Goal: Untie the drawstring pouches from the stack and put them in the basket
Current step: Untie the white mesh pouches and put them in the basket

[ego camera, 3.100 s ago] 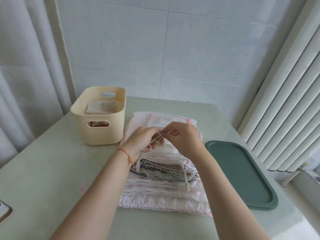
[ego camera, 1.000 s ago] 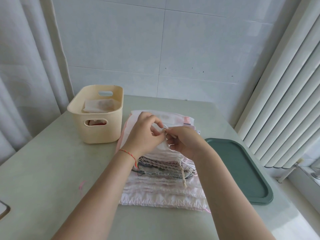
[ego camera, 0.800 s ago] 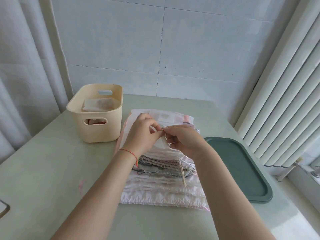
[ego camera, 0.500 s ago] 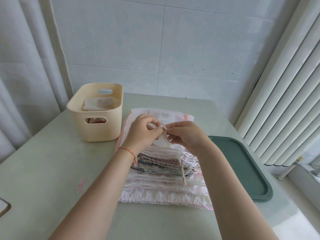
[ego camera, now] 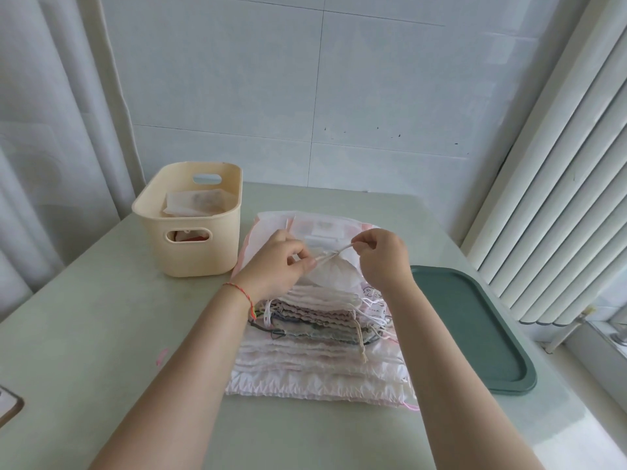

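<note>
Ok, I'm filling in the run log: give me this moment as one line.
left hand: pinches white drawstring | right hand: pulls it | top white fabric pouch: on stack

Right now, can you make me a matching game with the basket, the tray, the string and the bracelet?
Things:
1. basket
2. tray
3. drawstring
4. bracelet

Descriptions:
A. dark green, on the table right of the pouch stack
B. red, around the left wrist
C. cream, with a pouch already inside
D. white, pinched between the left hand and the right hand

Pairs: 1-C, 2-A, 3-D, 4-B
</note>
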A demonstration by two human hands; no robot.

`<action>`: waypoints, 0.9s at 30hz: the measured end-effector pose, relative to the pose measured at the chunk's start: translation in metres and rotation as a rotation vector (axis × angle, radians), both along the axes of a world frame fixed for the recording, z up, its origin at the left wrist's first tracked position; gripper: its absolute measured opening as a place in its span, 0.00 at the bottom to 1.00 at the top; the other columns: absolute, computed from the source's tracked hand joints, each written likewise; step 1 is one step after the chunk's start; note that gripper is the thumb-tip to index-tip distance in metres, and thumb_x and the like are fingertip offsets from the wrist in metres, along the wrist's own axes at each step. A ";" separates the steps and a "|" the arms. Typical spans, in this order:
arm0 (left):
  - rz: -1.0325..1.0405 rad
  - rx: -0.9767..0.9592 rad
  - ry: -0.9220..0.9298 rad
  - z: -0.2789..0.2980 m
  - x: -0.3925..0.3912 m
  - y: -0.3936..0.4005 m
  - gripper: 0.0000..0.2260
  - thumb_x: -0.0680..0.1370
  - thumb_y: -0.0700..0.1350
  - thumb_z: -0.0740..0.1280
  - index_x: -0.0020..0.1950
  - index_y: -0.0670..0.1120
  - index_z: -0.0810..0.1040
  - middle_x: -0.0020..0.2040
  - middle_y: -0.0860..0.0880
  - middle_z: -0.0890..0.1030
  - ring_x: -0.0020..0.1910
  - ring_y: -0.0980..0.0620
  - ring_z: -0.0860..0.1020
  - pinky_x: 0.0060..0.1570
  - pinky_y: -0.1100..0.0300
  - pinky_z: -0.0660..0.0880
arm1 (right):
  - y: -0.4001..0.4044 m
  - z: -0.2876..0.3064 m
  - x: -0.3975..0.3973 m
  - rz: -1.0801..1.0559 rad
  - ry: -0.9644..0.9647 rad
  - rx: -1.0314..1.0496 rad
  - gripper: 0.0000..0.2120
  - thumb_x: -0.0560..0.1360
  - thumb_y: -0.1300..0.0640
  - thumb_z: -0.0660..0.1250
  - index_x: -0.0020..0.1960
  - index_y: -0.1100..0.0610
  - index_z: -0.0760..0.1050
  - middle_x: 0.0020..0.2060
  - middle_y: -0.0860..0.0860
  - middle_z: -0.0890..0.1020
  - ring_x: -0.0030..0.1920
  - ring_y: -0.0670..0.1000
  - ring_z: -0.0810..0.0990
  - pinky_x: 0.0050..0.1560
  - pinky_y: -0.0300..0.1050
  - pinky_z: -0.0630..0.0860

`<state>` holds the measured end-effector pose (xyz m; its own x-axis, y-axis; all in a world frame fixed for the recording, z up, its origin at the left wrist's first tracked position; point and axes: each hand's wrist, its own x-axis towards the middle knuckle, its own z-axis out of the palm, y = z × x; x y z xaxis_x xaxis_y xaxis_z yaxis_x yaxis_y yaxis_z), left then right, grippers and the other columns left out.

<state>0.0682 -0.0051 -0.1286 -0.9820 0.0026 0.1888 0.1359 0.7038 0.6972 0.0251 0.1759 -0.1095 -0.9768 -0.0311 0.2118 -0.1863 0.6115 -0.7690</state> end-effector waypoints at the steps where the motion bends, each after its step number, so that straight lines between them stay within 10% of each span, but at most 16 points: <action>1: -0.025 -0.036 -0.029 -0.002 0.000 -0.001 0.08 0.78 0.47 0.68 0.39 0.52 0.75 0.51 0.53 0.69 0.40 0.62 0.72 0.41 0.76 0.64 | -0.001 -0.002 0.000 -0.009 0.008 0.018 0.08 0.79 0.64 0.61 0.52 0.59 0.79 0.44 0.50 0.78 0.45 0.51 0.75 0.42 0.39 0.68; 6: 0.019 -0.010 0.025 0.002 0.002 -0.004 0.07 0.75 0.52 0.72 0.38 0.52 0.79 0.47 0.53 0.73 0.42 0.59 0.74 0.44 0.71 0.67 | -0.001 -0.002 -0.004 0.074 -0.086 -0.002 0.06 0.80 0.62 0.59 0.51 0.56 0.74 0.43 0.51 0.80 0.45 0.53 0.79 0.49 0.49 0.76; 11: 0.053 0.106 -0.085 0.000 -0.001 -0.005 0.12 0.79 0.46 0.65 0.62 0.50 0.77 0.59 0.53 0.77 0.58 0.55 0.74 0.54 0.63 0.66 | 0.004 0.000 -0.001 0.190 -0.197 -0.083 0.06 0.81 0.60 0.59 0.47 0.52 0.72 0.37 0.50 0.83 0.38 0.48 0.80 0.45 0.49 0.77; 19: 0.187 0.296 0.053 -0.010 -0.003 -0.010 0.07 0.78 0.46 0.68 0.41 0.50 0.82 0.34 0.56 0.80 0.34 0.62 0.75 0.38 0.67 0.68 | 0.016 0.005 0.000 0.297 -0.259 0.014 0.20 0.73 0.39 0.68 0.60 0.47 0.72 0.47 0.46 0.80 0.47 0.46 0.78 0.40 0.42 0.71; 24: 0.244 0.324 0.045 -0.014 -0.004 -0.009 0.06 0.78 0.48 0.69 0.42 0.50 0.83 0.33 0.55 0.80 0.34 0.61 0.74 0.33 0.72 0.66 | 0.019 -0.002 -0.006 0.285 -0.218 0.162 0.14 0.74 0.53 0.72 0.48 0.65 0.79 0.47 0.64 0.82 0.38 0.49 0.73 0.39 0.42 0.68; 27: 0.281 0.308 0.027 -0.016 -0.004 -0.009 0.08 0.78 0.49 0.68 0.42 0.49 0.84 0.34 0.53 0.80 0.36 0.57 0.75 0.36 0.66 0.68 | 0.018 -0.006 -0.008 0.273 -0.243 0.177 0.07 0.75 0.56 0.70 0.44 0.60 0.79 0.44 0.57 0.83 0.40 0.50 0.76 0.39 0.41 0.72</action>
